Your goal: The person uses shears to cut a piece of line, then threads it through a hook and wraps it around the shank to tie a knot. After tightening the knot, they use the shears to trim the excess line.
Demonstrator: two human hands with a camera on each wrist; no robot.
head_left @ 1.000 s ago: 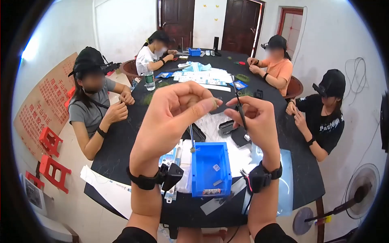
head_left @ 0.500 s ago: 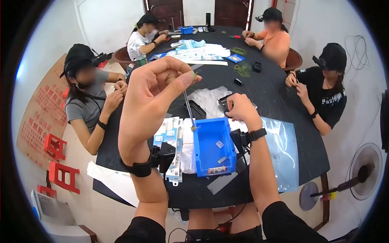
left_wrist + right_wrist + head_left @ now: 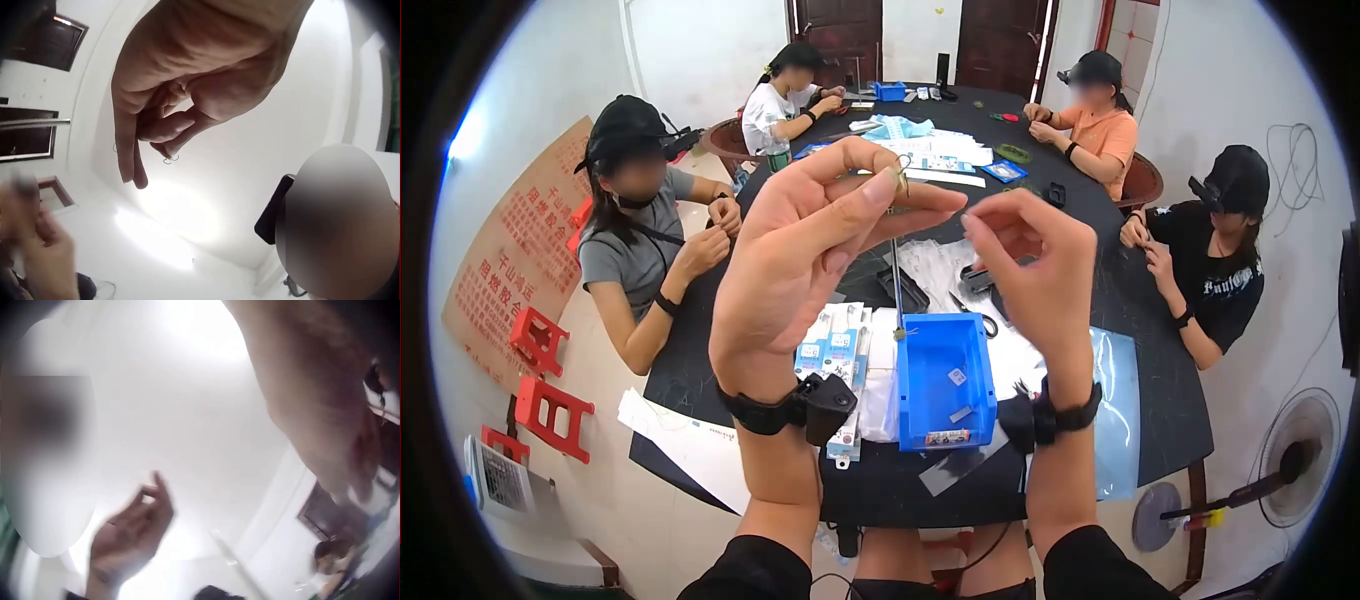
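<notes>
Raised over the table, my left hand (image 3: 810, 235) pinches small fish hooks (image 3: 169, 160) between thumb and forefinger, their thin wire bends poking past the fingertips. A bit of green line shows at the same fingertips in the head view. My right hand (image 3: 1040, 260) is raised just to the right, its fingers loosely bent towards the left fingertips, with nothing visible between them; it is blurred in the right wrist view. Below the hands, a thin metal rod (image 3: 896, 280) stands at the edge of a blue bin (image 3: 992, 385). Scissors (image 3: 990, 325) lie behind the bin, partly hidden.
Left of the bin lie blue-and-white packets (image 3: 840, 345); a clear blue sheet (image 3: 1115, 430) is at right. Papers (image 3: 940, 150) and coiled green line (image 3: 1013, 153) lie farther back. Several people sit around the black table (image 3: 1170, 430). A fan (image 3: 1290, 460) stands at right.
My right hand held a slim dark tool, lowered to the table, and has come back up without it beside my left hand. The left hand keeps its pinch, its other fingers now straighter.
</notes>
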